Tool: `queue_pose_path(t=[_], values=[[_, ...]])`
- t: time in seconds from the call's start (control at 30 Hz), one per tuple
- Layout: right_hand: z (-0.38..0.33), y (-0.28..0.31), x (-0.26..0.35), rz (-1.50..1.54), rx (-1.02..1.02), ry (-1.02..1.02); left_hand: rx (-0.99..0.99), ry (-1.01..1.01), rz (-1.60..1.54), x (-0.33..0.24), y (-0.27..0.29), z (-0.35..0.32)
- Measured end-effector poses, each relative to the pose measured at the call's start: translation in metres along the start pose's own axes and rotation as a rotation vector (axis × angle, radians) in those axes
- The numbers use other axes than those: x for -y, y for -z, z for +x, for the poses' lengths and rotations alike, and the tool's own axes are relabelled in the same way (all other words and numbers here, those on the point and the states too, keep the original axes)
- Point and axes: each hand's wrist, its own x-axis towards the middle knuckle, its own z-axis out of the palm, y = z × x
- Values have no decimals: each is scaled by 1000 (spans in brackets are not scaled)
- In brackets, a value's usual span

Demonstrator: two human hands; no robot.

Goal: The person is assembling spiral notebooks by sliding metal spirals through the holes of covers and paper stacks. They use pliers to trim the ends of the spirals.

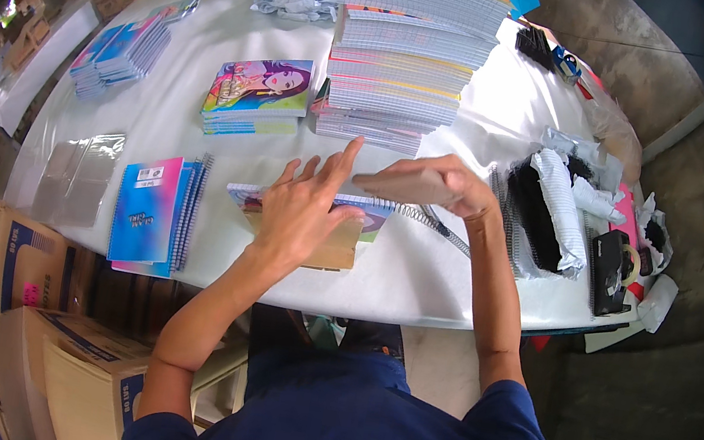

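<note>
My left hand lies with fingers spread across an unbound notebook and a brown board at the table's near edge. My right hand is closed around a flat grey-brown block, held tilted just above the notebook's right end. A loose dark wire coil runs from the notebook's far edge to the right, under my right hand. How much of the coil sits in the notebook's holes is hidden. Left of it lie bound spiral notebooks with blue and pink covers.
A tall stack of loose notebook pages stands straight ahead, beside a shorter illustrated stack. More notebooks lie far left, near clear plastic sleeves. Bundled black coils and a tape dispenser are at right. Cartons stand lower left.
</note>
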Motion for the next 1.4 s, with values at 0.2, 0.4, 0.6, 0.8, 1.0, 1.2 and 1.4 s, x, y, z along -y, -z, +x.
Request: queue_pose_path(t=[0.2, 0.4, 0.6, 0.8, 1.0, 1.2, 1.4], values=[[4, 8, -11, 213, -33, 9, -16, 8, -39, 3, 4, 0], [20, 7, -14, -71, 91, -144, -16, 15, -31, 4, 8, 0], [38, 2, -13, -390, 126, -288, 12, 41, -60, 9, 9, 3], [33, -1, -22, -64, 31, -100, 73, 71, -11, 13, 15, -2], [46, -6, -22, -35, 62, -44, 14, 57, 7, 21, 15, -6], [44, -3, -37, 388, 37, -57, -7, 92, 17, 27, 18, -9], [47, -22, -31, 685, -138, -51, -33, 96, 18, 35, 20, -15]])
